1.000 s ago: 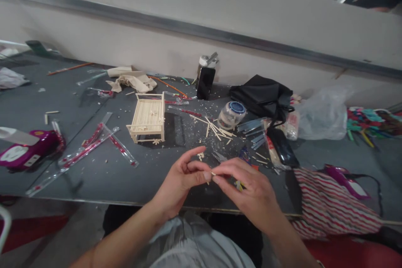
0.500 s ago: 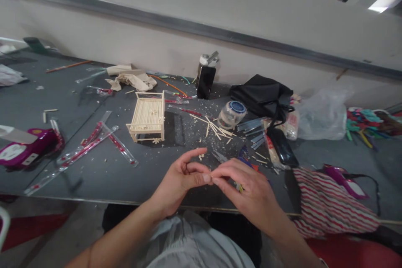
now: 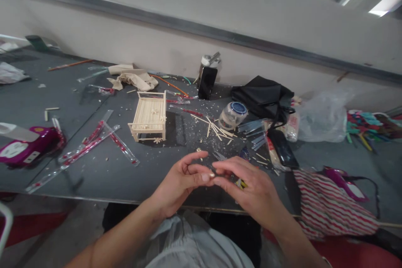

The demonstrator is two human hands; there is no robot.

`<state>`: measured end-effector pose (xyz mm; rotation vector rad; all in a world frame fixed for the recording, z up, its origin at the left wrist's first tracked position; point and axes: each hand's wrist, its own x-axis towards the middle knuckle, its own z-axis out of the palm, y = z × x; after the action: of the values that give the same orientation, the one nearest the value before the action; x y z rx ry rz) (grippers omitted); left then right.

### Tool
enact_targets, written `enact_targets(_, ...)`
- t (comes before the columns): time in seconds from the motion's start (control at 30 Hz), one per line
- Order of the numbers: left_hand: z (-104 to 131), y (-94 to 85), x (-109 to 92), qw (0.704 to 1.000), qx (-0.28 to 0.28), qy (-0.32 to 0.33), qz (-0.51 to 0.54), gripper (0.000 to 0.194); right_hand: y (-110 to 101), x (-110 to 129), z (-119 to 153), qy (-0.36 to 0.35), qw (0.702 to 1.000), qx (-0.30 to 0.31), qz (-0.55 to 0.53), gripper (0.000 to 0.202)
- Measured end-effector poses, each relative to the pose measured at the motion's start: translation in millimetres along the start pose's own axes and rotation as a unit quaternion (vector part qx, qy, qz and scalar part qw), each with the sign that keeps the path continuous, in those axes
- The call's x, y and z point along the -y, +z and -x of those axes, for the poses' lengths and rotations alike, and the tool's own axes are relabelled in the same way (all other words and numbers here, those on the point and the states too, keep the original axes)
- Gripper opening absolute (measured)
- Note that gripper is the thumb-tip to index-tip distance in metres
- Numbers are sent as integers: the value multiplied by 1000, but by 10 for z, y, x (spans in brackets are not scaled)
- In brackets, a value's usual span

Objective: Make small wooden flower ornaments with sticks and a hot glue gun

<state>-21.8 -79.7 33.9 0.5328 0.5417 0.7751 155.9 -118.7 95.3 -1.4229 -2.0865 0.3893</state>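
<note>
Pinched between the left hand's thumb and fingertips is a tiny pale piece, mostly covered by skin, so good luck making out its shape. Right hand has its thumb and index finger parted just right of it; can't tell if the thumb is touching. That hand also partly hides some pliers, and a bit of yellow peeks out below it. Stick-built mini bed frame sits far left of the piece, loose sticks lie beyond it, near the blue-lidded jar. Phone blocks part of a bottle. Purple device is cut off at the left edge, and its yellow badge is too blurry to read.
</note>
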Motion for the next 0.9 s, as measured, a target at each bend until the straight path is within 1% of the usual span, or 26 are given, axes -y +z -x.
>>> enact_targets(0.07, 3, -10, 19, 1000, 1, -5, 6, 57, 3, -7, 4, -9, 1000, 4, -7, 8)
enact_targets(0.13, 5, -15, 36, 1000, -1, -7, 6, 57, 14, -6, 3, -15, 1000, 8, -15, 9)
enact_targets(0.23, 1, -18, 37, 1000, 2, -4, 2, 55, 25, 5, -6, -2, 999, 7, -35, 10)
enact_targets(0.33, -15, -39, -6, 1000, -1, 11, -17, 43, 8, -1, -2, 42, 997, -17, -58, 8)
enact_targets(0.4, -29, -79, -54, 996, -30, 35, -70, 28, -15, -25, 22, 83, 993, -49, -60, 6)
enact_targets(0.47, -44, -138, -105, 981, -76, 75, -159, 17, -34, -64, 62, 117, 988, -74, -63, 4)
enact_targets(0.57, -66, -241, -154, 936, -132, 156, -287, 24, -35, -122, 134, 149, 981, -85, -95, 8)
enact_targets(0.63, -82, -300, -152, 912, -156, 191, -328, 28, -22, -143, 175, 171, 974, -86, -119, 11)
enact_targets(0.73, -96, -356, -108, 896, -182, 196, -355, 36, 0, -141, 216, 201, 966, -86, -139, 12)
enact_targets(0.8, -92, -368, -82, 884, -192, 199, -376, 42, 9, -130, 233, 205, 964, -85, -145, 11)
enact_targets(0.87, -79, -360, -80, 873, -181, 208, -402, 42, 12, -122, 248, 198, 965, -87, -147, 10)
enact_targets(0.9, -70, -352, -89, 870, -167, 211, -413, 40, 12, -120, 257, 193, 966, -89, -147, 9)
